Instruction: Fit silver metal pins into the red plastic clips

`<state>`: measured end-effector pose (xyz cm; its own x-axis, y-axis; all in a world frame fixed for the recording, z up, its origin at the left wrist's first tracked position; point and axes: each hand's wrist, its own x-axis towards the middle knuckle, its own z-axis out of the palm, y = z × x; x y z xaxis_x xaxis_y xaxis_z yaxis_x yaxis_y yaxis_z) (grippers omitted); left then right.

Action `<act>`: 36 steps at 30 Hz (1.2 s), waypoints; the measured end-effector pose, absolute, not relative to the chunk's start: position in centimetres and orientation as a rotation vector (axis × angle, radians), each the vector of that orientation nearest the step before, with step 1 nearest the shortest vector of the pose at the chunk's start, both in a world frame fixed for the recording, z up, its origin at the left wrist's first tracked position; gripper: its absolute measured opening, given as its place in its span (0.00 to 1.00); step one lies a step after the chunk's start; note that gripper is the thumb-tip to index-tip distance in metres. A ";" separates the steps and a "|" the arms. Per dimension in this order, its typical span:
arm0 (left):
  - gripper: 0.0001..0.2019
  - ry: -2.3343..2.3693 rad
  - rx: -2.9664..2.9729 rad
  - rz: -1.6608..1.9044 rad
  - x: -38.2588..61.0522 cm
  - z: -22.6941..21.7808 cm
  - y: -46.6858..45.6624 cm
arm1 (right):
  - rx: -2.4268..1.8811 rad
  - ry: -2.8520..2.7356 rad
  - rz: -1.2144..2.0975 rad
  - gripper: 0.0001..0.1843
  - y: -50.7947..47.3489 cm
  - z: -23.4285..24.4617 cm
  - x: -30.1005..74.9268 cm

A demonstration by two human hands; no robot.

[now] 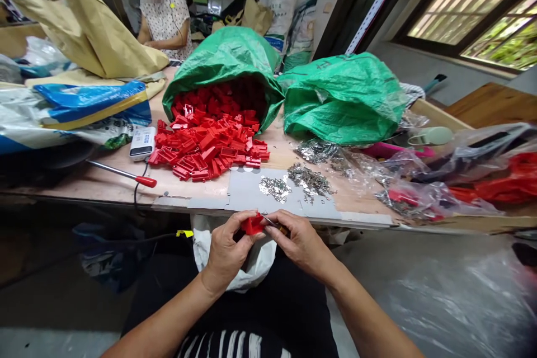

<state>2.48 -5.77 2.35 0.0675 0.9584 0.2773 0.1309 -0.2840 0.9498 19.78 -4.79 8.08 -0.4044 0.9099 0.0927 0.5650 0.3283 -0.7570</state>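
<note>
My left hand (230,243) pinches a small red plastic part (251,224) between thumb and fingers, just below the table's front edge. Close against it, my right hand (297,240) grips a slim tool (268,221) with a thin metal tip that meets the red part. A bit of yellow and black shows at the tool's handle; fingers cover the rest, so its exact kind is unclear. Beneath both hands hangs an open white sack (255,268). Ahead on the table lie small silvery metal pieces (274,187) and a heap of similar red parts (210,148).
The red heap spills from a green woven sack (230,47); a second green sack (344,100) lies beside it. A red-tipped metal rod (121,172) and a white device (142,142) are at left. Clear plastic bags (436,201) crowd the right. Across the table sits another person (165,19).
</note>
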 end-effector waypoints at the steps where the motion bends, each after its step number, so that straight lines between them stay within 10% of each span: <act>1: 0.17 1.124 1.578 1.316 2.5 2.3 -5.8 | -1.288 -2.092 0.884 0.07 -4.8 8.0 19.7; 36: 0.17 1.105 1.671 1.336 3.2 1.6 -6.7 | -1.189 -1.321 1.653 0.21 -4.4 3.7 19.8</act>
